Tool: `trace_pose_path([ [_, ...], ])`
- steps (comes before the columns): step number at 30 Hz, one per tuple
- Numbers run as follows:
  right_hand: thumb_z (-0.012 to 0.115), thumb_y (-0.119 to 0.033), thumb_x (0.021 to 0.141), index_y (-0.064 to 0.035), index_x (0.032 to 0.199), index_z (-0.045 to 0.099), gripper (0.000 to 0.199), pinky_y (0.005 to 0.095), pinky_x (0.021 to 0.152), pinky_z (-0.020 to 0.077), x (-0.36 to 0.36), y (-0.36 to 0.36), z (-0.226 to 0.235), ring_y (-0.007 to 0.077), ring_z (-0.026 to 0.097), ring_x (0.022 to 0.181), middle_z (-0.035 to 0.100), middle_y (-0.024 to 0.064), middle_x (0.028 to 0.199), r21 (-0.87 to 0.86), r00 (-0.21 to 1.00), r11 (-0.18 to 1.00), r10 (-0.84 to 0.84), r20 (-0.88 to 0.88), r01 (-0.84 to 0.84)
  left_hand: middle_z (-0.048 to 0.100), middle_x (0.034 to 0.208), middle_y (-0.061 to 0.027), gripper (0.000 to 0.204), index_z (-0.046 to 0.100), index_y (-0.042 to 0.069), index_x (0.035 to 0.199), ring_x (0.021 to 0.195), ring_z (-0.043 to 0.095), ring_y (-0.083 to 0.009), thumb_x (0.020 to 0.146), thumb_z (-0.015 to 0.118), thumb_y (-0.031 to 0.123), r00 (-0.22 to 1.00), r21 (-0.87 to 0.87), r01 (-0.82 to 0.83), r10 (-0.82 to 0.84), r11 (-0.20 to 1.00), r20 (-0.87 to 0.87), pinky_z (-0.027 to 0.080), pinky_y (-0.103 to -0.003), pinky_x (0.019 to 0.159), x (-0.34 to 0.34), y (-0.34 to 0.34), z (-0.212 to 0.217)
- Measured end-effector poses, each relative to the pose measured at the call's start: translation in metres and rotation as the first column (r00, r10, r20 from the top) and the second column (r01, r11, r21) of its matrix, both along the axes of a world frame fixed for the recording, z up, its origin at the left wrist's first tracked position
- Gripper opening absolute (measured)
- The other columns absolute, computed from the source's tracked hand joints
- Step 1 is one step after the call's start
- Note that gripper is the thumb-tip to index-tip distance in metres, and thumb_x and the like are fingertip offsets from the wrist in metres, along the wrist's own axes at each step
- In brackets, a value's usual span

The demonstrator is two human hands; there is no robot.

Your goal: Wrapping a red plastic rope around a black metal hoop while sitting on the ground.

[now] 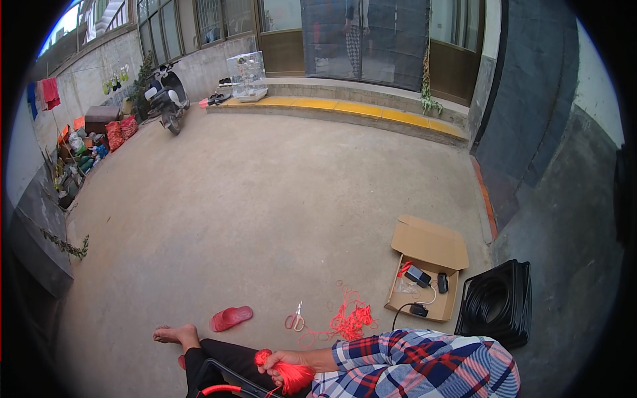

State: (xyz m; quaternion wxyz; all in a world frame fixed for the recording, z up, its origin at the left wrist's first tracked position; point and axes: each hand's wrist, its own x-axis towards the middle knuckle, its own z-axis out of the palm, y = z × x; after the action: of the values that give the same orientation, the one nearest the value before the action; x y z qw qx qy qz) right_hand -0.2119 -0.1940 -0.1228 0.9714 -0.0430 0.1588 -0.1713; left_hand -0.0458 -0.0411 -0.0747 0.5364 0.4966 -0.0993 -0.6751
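The right hand [269, 365] is wrapped around a bundle of red string [298, 379] — held over dark trousers [225, 351]; the left hand is out of view, its grip impossible to tell. Scissors [298, 314] lie on the concrete floor [232, 199] near a red string tangle [352, 324].

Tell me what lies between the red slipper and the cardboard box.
Scissors, then a tangle of red strands, lie between the red slipper and cardboard box, in the head view.
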Motion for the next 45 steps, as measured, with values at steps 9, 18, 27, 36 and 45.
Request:
trace_pose_path([
  [9, 0.062, -0.014, 0.085, -0.0032, 0.093, 0.059, 0.014, 0.0355, 0.050, 0.0512, 0.001, 0.000, -0.003, 0.0179, 0.054, 0.044, 0.056, 0.0044, 0.056, -0.003, 1.000, 1.000, 0.007, 0.017, -0.006, 0.058, 0.074, -0.0096, 0.012, 0.046, 0.009, 0.093, 0.056, 0.055, -0.0194, 0.101, 0.046, 0.017, 0.999, 0.003, -0.017, 0.017, 1.000, -0.026, 0.047, -0.030, 0.048, 0.003, 0.002, -0.006],
  [18, 0.061, -0.015, 0.086, -0.0030, 0.096, 0.058, 0.016, 0.0350, 0.053, 0.0507, -0.001, -0.001, -0.005, 0.0184, 0.054, 0.047, 0.055, 0.0039, 0.058, -0.020, 0.999, 1.000, 0.014, 0.028, -0.013, 0.058, 0.074, -0.0090, 0.012, 0.046, 0.008, 0.094, 0.056, 0.055, -0.0190, 0.101, 0.045, 0.018, 1.000, 0.009, 0.004, -0.004, 1.000, -0.010, 0.047, -0.030, 0.049, 0.003, 0.002, -0.004],
  [27, 0.061, -0.015, 0.086, -0.0032, 0.095, 0.060, 0.015, 0.0375, 0.053, 0.0538, 0.000, -0.001, -0.007, 0.0195, 0.058, 0.046, 0.058, 0.0053, 0.057, 0.010, 0.998, 1.000, 0.012, 0.056, -0.013, 0.057, 0.074, -0.0091, 0.012, 0.046, 0.008, 0.095, 0.056, 0.055, -0.0192, 0.101, 0.045, 0.018, 1.000, 0.015, 0.008, -0.008, 1.000, 0.004, 0.046, -0.030, 0.048, 0.002, 0.002, -0.003],
  [36, 0.060, -0.013, 0.086, -0.0021, 0.098, 0.057, 0.017, 0.0343, 0.054, 0.0515, -0.002, -0.001, -0.004, 0.0193, 0.055, 0.049, 0.055, 0.0046, 0.060, -0.012, 0.998, 1.000, 0.026, 0.049, -0.026, 0.057, 0.073, -0.0089, 0.014, 0.047, 0.009, 0.092, 0.057, 0.055, -0.0192, 0.101, 0.046, 0.019, 1.000, 0.001, 0.010, -0.010, 1.000, 0.003, 0.046, -0.030, 0.049, 0.000, 0.002, 0.001],
  [45, 0.060, -0.014, 0.087, -0.0026, 0.100, 0.056, 0.018, 0.0363, 0.056, 0.0524, -0.001, -0.002, -0.011, 0.0205, 0.057, 0.050, 0.056, 0.0045, 0.060, -0.014, 0.995, 0.999, 0.032, 0.092, -0.031, 0.057, 0.072, -0.0088, 0.014, 0.046, 0.009, 0.090, 0.056, 0.055, -0.0191, 0.101, 0.047, 0.018, 1.000, 0.005, 0.004, -0.005, 1.000, 0.005, 0.046, -0.029, 0.048, -0.003, 0.000, 0.006],
])
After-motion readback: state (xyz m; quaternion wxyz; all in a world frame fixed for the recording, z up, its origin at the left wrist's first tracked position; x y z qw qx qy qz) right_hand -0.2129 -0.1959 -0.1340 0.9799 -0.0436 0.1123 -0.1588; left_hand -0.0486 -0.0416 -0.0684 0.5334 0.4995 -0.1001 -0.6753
